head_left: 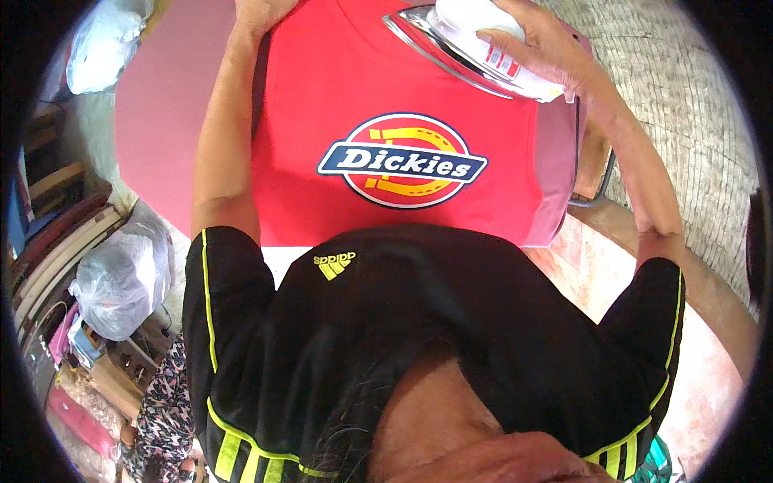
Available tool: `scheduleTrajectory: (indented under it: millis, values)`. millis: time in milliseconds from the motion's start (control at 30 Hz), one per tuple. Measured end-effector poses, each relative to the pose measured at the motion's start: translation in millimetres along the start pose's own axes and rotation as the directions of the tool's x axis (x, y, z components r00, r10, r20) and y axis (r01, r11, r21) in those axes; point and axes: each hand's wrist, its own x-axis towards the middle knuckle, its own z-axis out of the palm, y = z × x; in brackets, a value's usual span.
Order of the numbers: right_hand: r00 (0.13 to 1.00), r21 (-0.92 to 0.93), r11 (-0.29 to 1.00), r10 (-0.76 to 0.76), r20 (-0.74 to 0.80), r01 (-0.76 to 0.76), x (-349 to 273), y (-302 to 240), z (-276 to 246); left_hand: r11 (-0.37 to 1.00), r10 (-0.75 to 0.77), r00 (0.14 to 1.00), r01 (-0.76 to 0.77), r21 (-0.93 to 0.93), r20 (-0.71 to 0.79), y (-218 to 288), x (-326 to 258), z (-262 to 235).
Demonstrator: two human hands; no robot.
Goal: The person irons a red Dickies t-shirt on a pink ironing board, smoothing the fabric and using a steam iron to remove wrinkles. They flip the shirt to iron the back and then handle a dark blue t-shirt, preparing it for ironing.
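A red cloth, perhaps a shirt, (322, 80) with a large printed emblem lies spread over a mauve-covered ironing board (161, 121). My right hand (547, 44) is wrapped round the handle of a white clothes iron (467, 40) with a shiny metal soleplate. The iron is at the far right part of the cloth, beyond the emblem, with its tip toward the upper left. At the top edge, my left hand (264, 10) reaches to the far left side of the cloth. Its fingers lie outside the picture, so their grip is hidden.
At the left, a filled clear plastic bag (125, 278) stands among stacked goods, with another plastic bag (105, 48) farther up. A wood-look surface (676, 97) covers the right side. A dark metal bar (600, 189) sticks out beside the board's right edge.
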Motion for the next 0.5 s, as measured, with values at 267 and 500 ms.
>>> scheduleTrajectory:
  millis: [267,500]
  values:
    - [0.972,-0.071,0.971,-0.233,-0.030,0.231,-24.6,-4.4,25.2,0.997,0.076,0.996,-0.075,0.013,-0.055,-14.4,0.6,7.4]
    - [0.955,-0.109,0.949,-0.297,-0.006,0.294,21.9,-45.7,46.7,0.999,0.018,1.000,-0.018,-0.028,0.003,-14.0,1.8,8.2]
